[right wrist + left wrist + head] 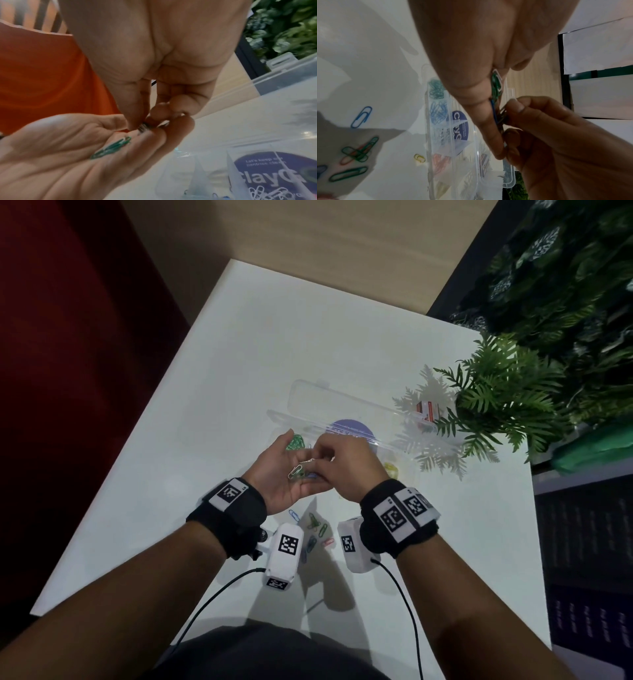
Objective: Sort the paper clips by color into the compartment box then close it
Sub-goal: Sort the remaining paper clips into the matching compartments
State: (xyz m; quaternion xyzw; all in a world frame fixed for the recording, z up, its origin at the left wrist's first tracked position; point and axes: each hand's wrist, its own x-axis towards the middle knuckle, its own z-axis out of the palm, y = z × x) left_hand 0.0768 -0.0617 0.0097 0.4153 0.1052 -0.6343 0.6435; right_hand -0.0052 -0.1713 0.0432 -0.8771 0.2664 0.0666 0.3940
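My left hand (282, 470) lies palm up above the table, and green, white and blue paper clips (111, 147) rest in it. The right hand (313, 462) reaches into that palm, thumb and forefinger pinching one paper clip (143, 127) whose colour I cannot tell. Just beyond the hands, the clear compartment box (429, 135) stands with its lid (342, 402) thrown back. Its compartments hold green (436, 89), blue (439, 113), white, red and yellow clips. Loose clips (313, 525) lie on the table near my wrists.
A potted fern (496, 395) stands at the table's right edge, with a small red and white pack (428, 410) beside it. A purple round sticker (352, 429) shows through the box. The white table (239, 337) drops off on the left and at the near edge.
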